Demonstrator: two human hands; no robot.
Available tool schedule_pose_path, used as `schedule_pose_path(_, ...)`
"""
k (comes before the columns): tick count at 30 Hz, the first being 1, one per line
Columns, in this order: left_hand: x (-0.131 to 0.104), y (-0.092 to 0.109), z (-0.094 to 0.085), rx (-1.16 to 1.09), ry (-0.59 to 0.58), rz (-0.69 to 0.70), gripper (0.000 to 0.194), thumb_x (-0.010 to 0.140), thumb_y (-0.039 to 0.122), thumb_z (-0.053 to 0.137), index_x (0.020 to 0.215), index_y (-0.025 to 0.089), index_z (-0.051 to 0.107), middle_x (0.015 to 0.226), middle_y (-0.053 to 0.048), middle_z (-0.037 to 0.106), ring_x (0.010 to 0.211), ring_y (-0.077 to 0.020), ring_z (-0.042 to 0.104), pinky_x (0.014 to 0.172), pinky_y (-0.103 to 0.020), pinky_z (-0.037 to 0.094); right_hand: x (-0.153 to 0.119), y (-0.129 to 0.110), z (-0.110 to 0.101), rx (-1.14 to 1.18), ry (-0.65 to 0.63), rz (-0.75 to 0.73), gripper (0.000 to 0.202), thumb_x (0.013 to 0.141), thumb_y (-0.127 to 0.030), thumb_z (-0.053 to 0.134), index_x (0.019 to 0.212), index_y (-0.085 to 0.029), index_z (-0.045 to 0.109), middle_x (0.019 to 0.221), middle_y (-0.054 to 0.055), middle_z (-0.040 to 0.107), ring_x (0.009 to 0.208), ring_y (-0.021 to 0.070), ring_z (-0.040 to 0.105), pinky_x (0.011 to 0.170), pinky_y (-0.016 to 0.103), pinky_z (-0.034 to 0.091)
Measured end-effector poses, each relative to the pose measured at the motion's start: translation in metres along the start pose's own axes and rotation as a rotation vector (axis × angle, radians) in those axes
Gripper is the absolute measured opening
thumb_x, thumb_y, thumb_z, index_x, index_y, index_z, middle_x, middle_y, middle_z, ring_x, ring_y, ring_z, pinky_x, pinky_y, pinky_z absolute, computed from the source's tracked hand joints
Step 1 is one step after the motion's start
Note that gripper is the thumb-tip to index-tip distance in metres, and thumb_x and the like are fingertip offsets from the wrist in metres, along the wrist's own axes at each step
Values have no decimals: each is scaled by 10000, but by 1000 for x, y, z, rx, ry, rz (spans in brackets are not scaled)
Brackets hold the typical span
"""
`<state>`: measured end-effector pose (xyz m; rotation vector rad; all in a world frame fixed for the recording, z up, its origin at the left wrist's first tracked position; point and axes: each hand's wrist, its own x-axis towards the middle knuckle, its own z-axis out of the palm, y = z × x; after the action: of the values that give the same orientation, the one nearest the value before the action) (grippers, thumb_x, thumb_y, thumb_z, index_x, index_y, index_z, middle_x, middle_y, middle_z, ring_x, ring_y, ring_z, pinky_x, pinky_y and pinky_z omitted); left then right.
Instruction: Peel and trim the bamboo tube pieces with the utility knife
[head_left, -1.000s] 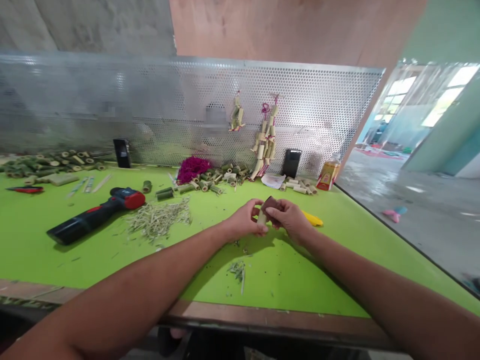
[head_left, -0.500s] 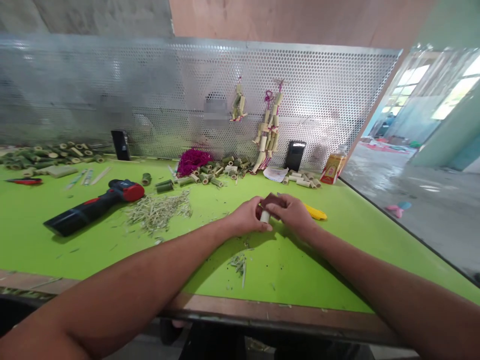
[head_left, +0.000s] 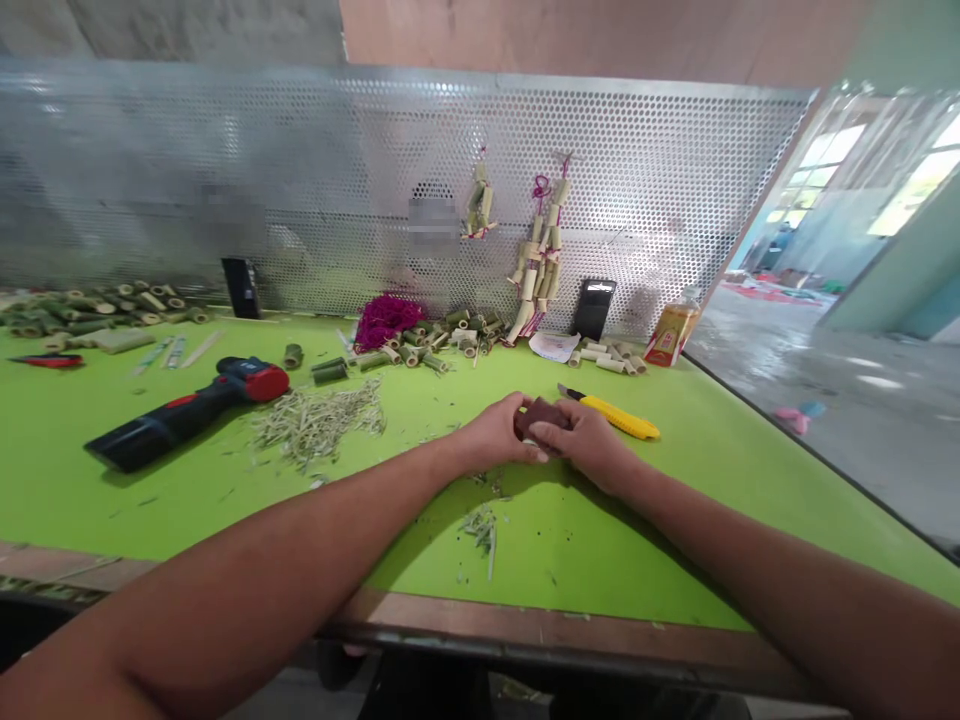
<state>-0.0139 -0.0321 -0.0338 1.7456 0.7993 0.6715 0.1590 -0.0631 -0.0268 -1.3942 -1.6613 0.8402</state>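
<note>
Over the green tabletop my left hand (head_left: 496,432) is closed around a short bamboo tube, now mostly hidden behind the sandpaper and fingers. A folded piece of brown sandpaper (head_left: 544,413) is pinched in my right hand (head_left: 596,445) and lies against the tube. Both hands meet at the middle of the table. Just beyond my right hand rests a yellow utility knife (head_left: 621,416), its blade pointing left. Bamboo shavings (head_left: 480,525) are scattered in front of my hands.
A cordless drill (head_left: 195,410) lies left beside a heap of shavings (head_left: 322,420). Cut bamboo pieces (head_left: 465,335) and purple string (head_left: 388,322) sit at the back. Strung bamboo figures (head_left: 536,265) hang on the perforated metal panel (head_left: 315,200). A bottle (head_left: 670,330) stands back right.
My right hand has shifted the sandpaper down over the bamboo tube, covering its pale end that showed before. More of the utility knife, including its blade, is now visible.
</note>
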Motion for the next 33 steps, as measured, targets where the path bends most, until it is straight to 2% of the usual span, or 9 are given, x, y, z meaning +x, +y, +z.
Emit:
schedule_pose_path(5, 0, 0, 0, -1, -2, -58, 664, 575, 324, 805, 1115, 148, 461, 953, -85, 645, 848, -198, 620, 704, -318, 496, 3, 3, -1, -73, 115, -28, 288, 727, -442, 640, 800, -165, 605, 673, 12, 598, 596, 138, 497, 551, 267, 366)
schedule_pose_path(9, 1, -2, 0, -36, 7, -17, 686, 552, 278, 819, 1125, 153, 463, 982, -80, 644, 860, -187, 619, 741, -316, 492, 4, 7, -4, -119, 31, -48, 289, 718, -456, 652, 763, -175, 597, 647, 4, 587, 575, 133, 478, 534, 261, 347)
schedule_pose_path(13, 2, -4, 0, -31, -22, -49, 681, 580, 310, 808, 1136, 150, 450, 948, -92, 651, 834, -194, 628, 722, -328, 497, 4, 7, -5, -89, 109, -24, 292, 735, -464, 631, 771, -179, 581, 653, 0, 585, 581, 134, 484, 542, 260, 351)
schedule_pose_path(17, 1, -3, 0, 9, -2, -10, 693, 544, 284, 827, 1118, 157, 461, 998, -90, 648, 881, -200, 625, 765, -339, 497, 3, 6, -5, -140, 2, -49, 278, 721, -451, 648, 739, -183, 579, 629, -8, 563, 578, 133, 475, 527, 257, 340)
schedule_pose_path(20, 1, -3, -1, -8, -29, -40, 679, 581, 314, 808, 1136, 155, 451, 975, -103, 651, 857, -202, 631, 743, -352, 503, 2, 5, -5, -121, 108, -16, 274, 735, -449, 636, 770, -183, 583, 643, -2, 576, 582, 136, 485, 534, 262, 351)
schedule_pose_path(24, 2, -4, 0, 5, -16, 13, 683, 537, 287, 832, 1101, 161, 468, 1004, -91, 644, 888, -200, 624, 771, -345, 500, 1, 4, -3, -135, -24, -63, 254, 727, -432, 648, 742, -185, 592, 635, -5, 578, 578, 133, 484, 532, 259, 345)
schedule_pose_path(25, 2, -4, 0, 10, -4, 20, 684, 530, 280, 834, 1097, 163, 469, 1000, -85, 644, 887, -198, 623, 770, -343, 500, 1, 3, -3, -150, -20, -69, 250, 723, -426, 652, 724, -185, 588, 625, -7, 572, 573, 132, 480, 530, 259, 343)
schedule_pose_path(29, 1, -2, 0, 12, -10, -41, 677, 576, 299, 810, 1134, 162, 452, 972, -87, 647, 847, -197, 627, 730, -346, 506, 1, 3, -2, -130, 144, -24, 263, 747, -442, 623, 764, -182, 591, 641, 1, 590, 582, 139, 496, 539, 266, 359)
schedule_pose_path(33, -1, -1, 0, -16, -20, 35, 679, 543, 234, 827, 1113, 166, 464, 1011, -80, 637, 906, -193, 615, 781, -334, 499, 0, 2, -2, -161, 0, -78, 254, 712, -429, 657, 738, -184, 598, 635, -4, 581, 588, 140, 497, 538, 263, 356)
